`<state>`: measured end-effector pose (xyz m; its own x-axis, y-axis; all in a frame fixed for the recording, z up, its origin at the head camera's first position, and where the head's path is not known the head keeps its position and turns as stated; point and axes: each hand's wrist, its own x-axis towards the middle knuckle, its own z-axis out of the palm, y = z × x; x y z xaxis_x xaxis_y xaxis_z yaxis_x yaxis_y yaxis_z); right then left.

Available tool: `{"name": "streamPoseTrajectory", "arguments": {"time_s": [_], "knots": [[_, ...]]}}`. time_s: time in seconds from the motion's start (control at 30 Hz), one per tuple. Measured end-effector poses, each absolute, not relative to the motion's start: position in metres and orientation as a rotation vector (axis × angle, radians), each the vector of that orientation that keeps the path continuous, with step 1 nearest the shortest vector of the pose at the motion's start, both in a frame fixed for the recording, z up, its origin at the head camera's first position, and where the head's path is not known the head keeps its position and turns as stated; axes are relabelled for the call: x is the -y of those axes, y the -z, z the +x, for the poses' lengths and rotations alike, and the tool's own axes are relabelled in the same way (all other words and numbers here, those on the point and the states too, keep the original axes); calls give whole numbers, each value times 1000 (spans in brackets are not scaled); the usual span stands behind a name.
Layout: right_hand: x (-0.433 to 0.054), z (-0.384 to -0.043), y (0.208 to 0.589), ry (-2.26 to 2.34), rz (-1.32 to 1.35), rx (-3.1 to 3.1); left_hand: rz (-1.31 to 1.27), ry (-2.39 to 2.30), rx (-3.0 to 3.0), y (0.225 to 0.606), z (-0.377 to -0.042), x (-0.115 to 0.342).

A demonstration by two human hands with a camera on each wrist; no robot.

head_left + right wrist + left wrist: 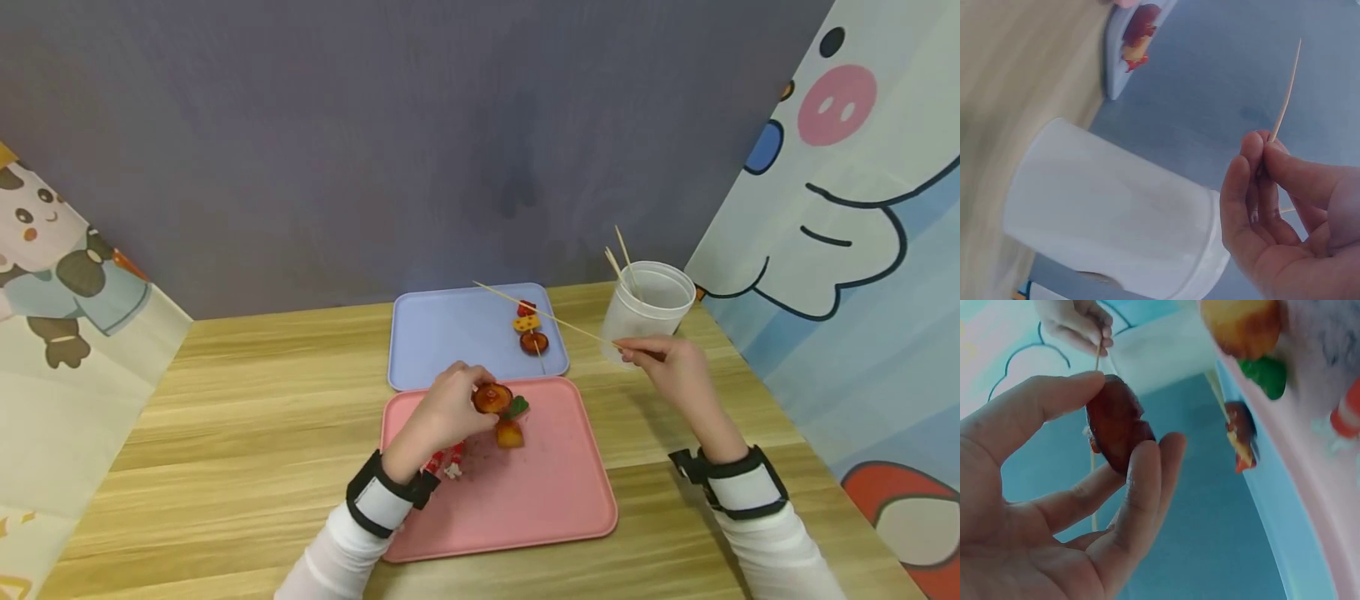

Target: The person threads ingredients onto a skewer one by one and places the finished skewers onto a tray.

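Over the pink tray (pixel 540 500), my left hand (pixel 447 410) pinches a round, glossy brown mushroom cap (pixel 492 398) between thumb and fingers. The left wrist view shows the cap (pixel 1115 422) edge-on, its dark side towards the palm. At the right, my right hand (pixel 678 375) pinches a thin bamboo skewer (pixel 573 327) near one end, beside the white bucket (pixel 637 321). The skewer slants up and left across the blue tray in the head view. Just past the cap on the pink tray lie a golden-brown chunk (pixel 509 434) and a green piece (pixel 517 407).
Behind the pink tray is a blue tray (pixel 450 333) bearing a loaded skewer with a red piece (pixel 527 308), a yellow piece (pixel 527 323) and a brown cap (pixel 534 342). Spare skewers (pixel 624 254) stand in the bucket. Red-and-white pieces (pixel 454 458) lie by my left wrist.
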<state>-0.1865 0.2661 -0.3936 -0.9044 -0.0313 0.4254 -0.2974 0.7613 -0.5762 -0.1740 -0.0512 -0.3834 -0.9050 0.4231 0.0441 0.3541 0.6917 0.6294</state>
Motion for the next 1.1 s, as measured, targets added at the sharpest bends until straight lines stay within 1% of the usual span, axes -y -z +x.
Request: {"name": "streamPoseTrajectory", "arguments": {"time_s": [0.5,0.83,1.1], "knots": [[-259,-185,379,-967,299,2511,485,-1398,-2854,366,-202,75],[-257,-176,372,-980,350,2470,398,-1824,-2741,359,-214,80],[-256,-166,367,-1003,356,2495,346,-2124,-2704,363,-224,80]]}}
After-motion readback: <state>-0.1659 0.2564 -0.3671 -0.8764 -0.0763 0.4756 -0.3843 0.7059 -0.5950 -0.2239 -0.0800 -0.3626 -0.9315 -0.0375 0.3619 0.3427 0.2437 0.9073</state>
